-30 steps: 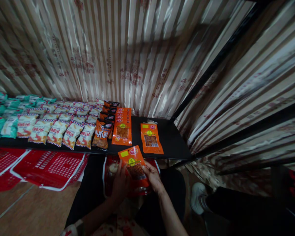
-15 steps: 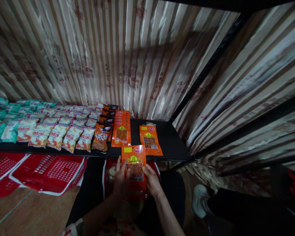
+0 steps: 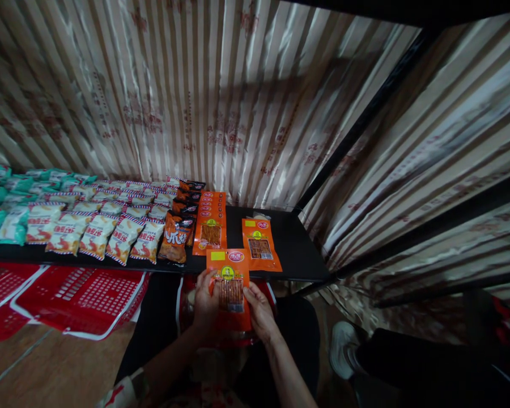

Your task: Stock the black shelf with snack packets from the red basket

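At lower centre, the left hand (image 3: 206, 306) and right hand (image 3: 259, 311) pinch opposite sides of a flat, rectangular orange plastic packet (image 3: 230, 283), before a black shelf (image 3: 297, 241) bearing similar orange packets (image 3: 261, 246).

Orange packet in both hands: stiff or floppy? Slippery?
The orange packet is probably fairly stiff: it looks flat between the left hand and right hand. Glints on its front suggest slick film that may slip. Thin and flat, it likely slides rather than rolls.
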The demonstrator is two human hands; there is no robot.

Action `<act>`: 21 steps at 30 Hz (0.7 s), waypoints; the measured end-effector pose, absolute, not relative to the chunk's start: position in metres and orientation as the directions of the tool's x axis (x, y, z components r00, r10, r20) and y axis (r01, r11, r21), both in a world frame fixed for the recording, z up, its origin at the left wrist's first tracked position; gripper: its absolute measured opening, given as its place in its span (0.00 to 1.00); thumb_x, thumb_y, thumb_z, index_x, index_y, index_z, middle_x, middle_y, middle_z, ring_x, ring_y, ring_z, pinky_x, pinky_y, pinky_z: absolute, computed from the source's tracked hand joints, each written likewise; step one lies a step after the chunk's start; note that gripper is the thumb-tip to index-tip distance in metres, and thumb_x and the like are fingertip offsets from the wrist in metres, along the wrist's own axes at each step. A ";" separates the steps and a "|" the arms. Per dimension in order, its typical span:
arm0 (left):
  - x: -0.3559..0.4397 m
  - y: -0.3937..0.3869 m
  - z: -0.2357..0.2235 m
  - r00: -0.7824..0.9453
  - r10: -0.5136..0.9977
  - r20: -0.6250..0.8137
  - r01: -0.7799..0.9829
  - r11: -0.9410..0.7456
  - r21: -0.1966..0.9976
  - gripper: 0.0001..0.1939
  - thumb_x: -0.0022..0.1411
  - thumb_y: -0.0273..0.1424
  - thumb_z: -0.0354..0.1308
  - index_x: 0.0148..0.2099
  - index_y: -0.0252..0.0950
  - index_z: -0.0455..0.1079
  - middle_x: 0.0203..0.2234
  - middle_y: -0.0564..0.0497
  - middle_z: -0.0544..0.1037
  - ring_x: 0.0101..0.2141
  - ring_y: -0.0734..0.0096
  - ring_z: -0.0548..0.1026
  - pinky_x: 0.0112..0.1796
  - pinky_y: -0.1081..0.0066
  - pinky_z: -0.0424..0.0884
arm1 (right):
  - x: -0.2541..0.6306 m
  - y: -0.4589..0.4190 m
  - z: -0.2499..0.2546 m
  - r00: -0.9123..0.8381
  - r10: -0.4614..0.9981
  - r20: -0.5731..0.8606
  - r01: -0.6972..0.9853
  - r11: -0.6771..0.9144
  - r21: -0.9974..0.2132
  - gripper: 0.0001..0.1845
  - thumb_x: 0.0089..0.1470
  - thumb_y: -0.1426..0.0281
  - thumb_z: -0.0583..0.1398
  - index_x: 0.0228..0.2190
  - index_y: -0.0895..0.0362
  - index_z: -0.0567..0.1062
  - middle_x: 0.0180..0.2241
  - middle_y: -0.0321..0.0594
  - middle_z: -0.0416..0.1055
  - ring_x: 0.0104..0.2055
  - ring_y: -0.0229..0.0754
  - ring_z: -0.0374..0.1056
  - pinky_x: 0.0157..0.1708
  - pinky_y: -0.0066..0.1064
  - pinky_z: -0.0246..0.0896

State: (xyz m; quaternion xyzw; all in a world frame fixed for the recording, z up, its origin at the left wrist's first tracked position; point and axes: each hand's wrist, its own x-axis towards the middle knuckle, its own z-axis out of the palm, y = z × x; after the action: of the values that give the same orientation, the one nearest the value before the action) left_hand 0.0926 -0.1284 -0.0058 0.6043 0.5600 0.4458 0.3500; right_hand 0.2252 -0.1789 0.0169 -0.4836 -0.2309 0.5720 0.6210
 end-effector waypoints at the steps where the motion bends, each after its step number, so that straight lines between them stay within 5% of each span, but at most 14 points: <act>1: 0.093 -0.127 -0.007 -0.030 0.989 0.146 0.368 -0.125 0.921 0.17 0.56 0.29 0.47 0.46 0.35 0.68 0.46 0.45 0.68 0.48 0.64 0.67 0.51 0.63 0.63 | 0.225 -0.179 0.018 0.236 0.937 -0.257 -0.462 -0.125 -0.878 0.22 0.39 0.59 0.65 0.37 0.55 0.73 0.35 0.41 0.75 0.39 0.46 0.71 0.39 0.38 0.64; 8: 0.092 -0.125 -0.008 -0.045 0.996 0.081 0.359 -0.059 0.932 0.15 0.53 0.27 0.47 0.43 0.36 0.69 0.45 0.46 0.67 0.46 0.64 0.68 0.51 0.62 0.64 | 0.223 -0.176 0.034 0.263 0.942 -0.208 -0.250 -0.142 -0.958 0.21 0.41 0.57 0.63 0.39 0.52 0.75 0.36 0.39 0.75 0.44 0.49 0.68 0.43 0.40 0.62; 15: 0.099 -0.132 0.001 0.011 1.000 -0.005 0.291 0.002 0.957 0.14 0.57 0.32 0.47 0.40 0.36 0.71 0.50 0.45 0.62 0.48 0.64 0.67 0.51 0.62 0.62 | 0.215 -0.173 0.051 0.218 0.960 -0.175 -0.254 -0.118 -0.960 0.17 0.46 0.61 0.62 0.40 0.51 0.75 0.40 0.38 0.74 0.44 0.46 0.68 0.46 0.38 0.60; 21: 0.106 -0.134 0.017 0.131 0.990 -0.048 0.139 0.030 0.990 0.17 0.60 0.36 0.44 0.45 0.35 0.68 0.44 0.45 0.71 0.45 0.66 0.69 0.47 0.66 0.66 | 0.210 -0.170 0.059 0.242 0.965 -0.099 -0.144 -0.065 -0.987 0.17 0.46 0.61 0.62 0.40 0.52 0.76 0.38 0.39 0.74 0.42 0.46 0.67 0.46 0.38 0.60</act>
State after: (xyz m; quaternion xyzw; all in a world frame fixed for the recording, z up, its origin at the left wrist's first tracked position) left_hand 0.1057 -0.1344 0.0174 0.5556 0.5081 0.4201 0.5066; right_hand 0.2103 -0.1701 0.0594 -0.5439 -0.3773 0.4863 0.5703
